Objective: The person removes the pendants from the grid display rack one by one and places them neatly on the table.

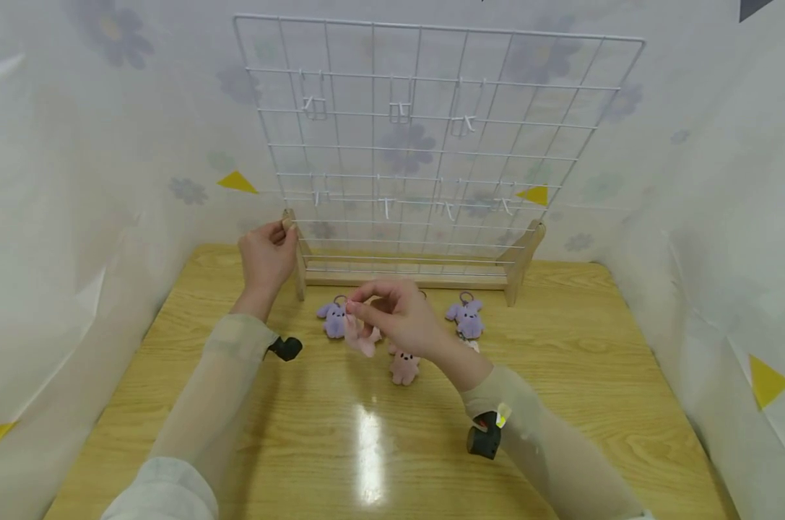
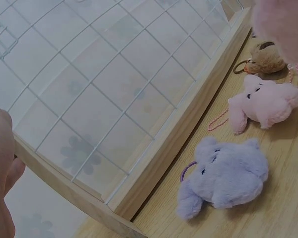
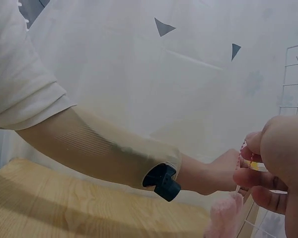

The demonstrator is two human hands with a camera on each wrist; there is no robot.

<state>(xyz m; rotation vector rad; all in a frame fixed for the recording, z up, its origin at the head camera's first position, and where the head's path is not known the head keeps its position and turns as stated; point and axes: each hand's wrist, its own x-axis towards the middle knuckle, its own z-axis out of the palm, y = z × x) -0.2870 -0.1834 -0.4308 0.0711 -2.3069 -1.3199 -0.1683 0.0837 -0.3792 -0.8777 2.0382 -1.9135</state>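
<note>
In the head view my right hand (image 1: pixel 401 314) pinches the pink bead chain (image 3: pixel 242 148) of a pink plush keychain (image 1: pixel 361 341) between thumb and fingertips. The plush hangs below the fingers over the table, in front of the wire rack. At the rack's left end, my left hand (image 1: pixel 269 258) holds the top of the wooden side support (image 1: pixel 299 271), thumb and fingers about it. On the table below lie a purple plush keychain (image 2: pixel 228 173), a pink one (image 2: pixel 268 101) and a brown one (image 2: pixel 268 59). My right hand partly hides this row in the head view.
The white wire grid rack (image 1: pixel 431 150) leans back on its wooden base (image 1: pixel 405 278), with several white hooks (image 1: pixel 400 110) in two rows. Another purple plush (image 1: pixel 468 320) lies at the right, a pink one (image 1: pixel 404 368) nearer. White sheeting (image 1: pixel 723 217) encloses the wooden table (image 1: pixel 314 448).
</note>
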